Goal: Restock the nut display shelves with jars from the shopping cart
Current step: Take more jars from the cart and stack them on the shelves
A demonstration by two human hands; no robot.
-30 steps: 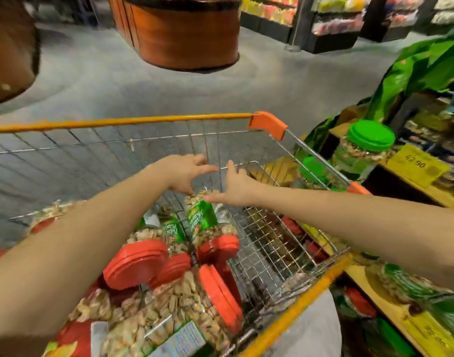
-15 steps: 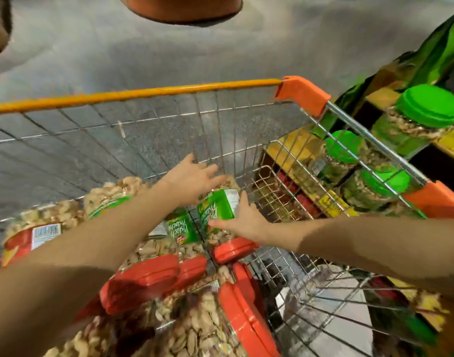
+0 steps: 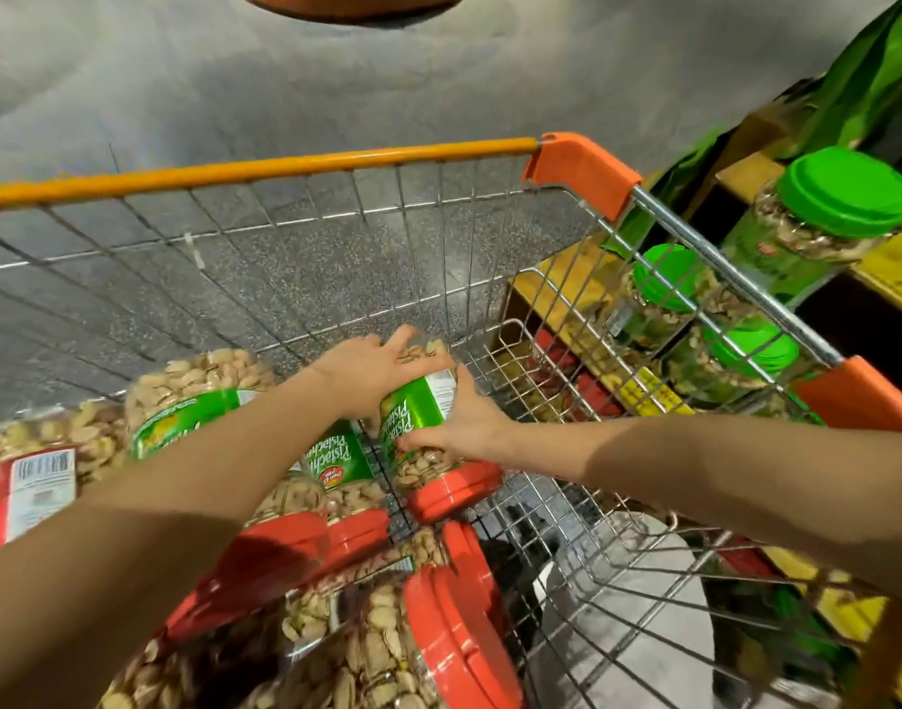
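Both grips are on one pistachio jar [image 3: 417, 407] in the far right part of the shopping cart [image 3: 259, 168]. The jar lies tilted. Its red lid [image 3: 454, 491] points toward the camera and its clear base points away, against the wire end wall.

The left grip [image 3: 372, 373] sits on the jar's far upper end, with the palm on the left shoulder and the fingers [image 3: 413, 345] draped over the base. The right grip [image 3: 464, 427] clasps the jar's right side. Its thumb [image 3: 413, 442] lies across the lower edge of the green label and its other fingers are hidden behind the jar. So the jar is held between the two grips, left above and right beside. Whether it is lifted clear of the basket floor cannot be told.

Just left of it, touching or nearly so, lies a second pistachio jar [image 3: 336, 463] with the same green label, partly under the left forearm. A third green-label jar [image 3: 193, 396] lies farther left, and a red-label jar [image 3: 29, 478] is at the left edge. A large jar with a red lid [image 3: 362, 647] fills the near foreground.

Outside the cart, on the right, the wooden display shelf [image 3: 888, 268] carries green-lidded jars [image 3: 847, 197]. More green-lidded jars are seen through the wire, along with a yellow price tag [image 3: 648, 396].
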